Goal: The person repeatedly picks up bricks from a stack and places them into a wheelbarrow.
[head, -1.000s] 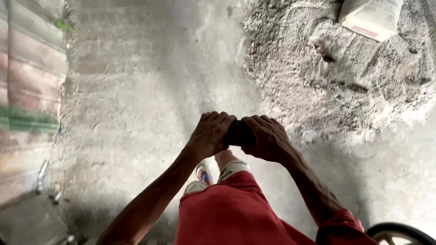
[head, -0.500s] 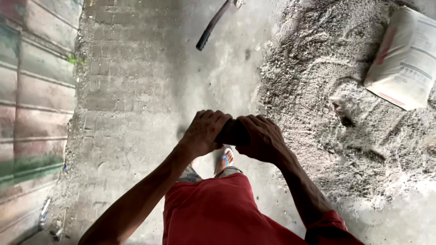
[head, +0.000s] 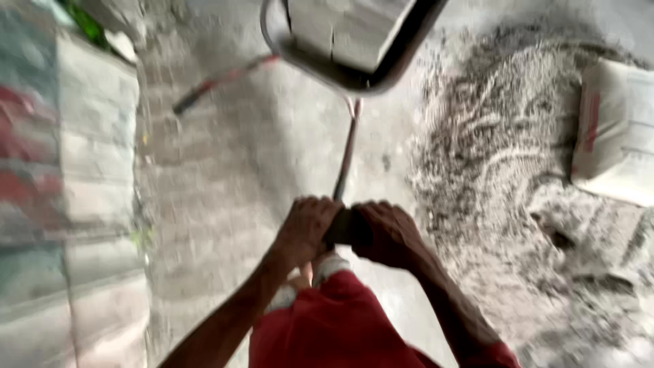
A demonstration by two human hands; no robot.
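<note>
Centrally, a dark crossbar grip (head: 344, 228) sits low in the head view, clasped from both sides: left hand (head: 308, 228) curled shut on its left end, right hand (head: 390, 235) curled shut on its right end, knuckles up, the two hands almost touching. From the grip a thin shaft (head: 346, 160) runs up and away to a dark-framed carrier (head: 354, 65) at the top edge; carrier holds pale grey blocks (head: 340, 31), frame partly cut off by the picture edge. Whole frame is motion-blurred, fine detail unreadable. Below the hands: red shorts (head: 334, 327) and a foot (head: 320, 269) on the concrete floor (head: 238, 177). Right of the hands, a spread heap of grey sand (head: 504, 177), with a pale sack (head: 616, 136) lying on its far right side. Upper left, a long tool with a reddish handle (head: 218, 85) lies on the floor, well apart from the hands. Left edge: stacked pale blocks (head: 95, 136).
</note>
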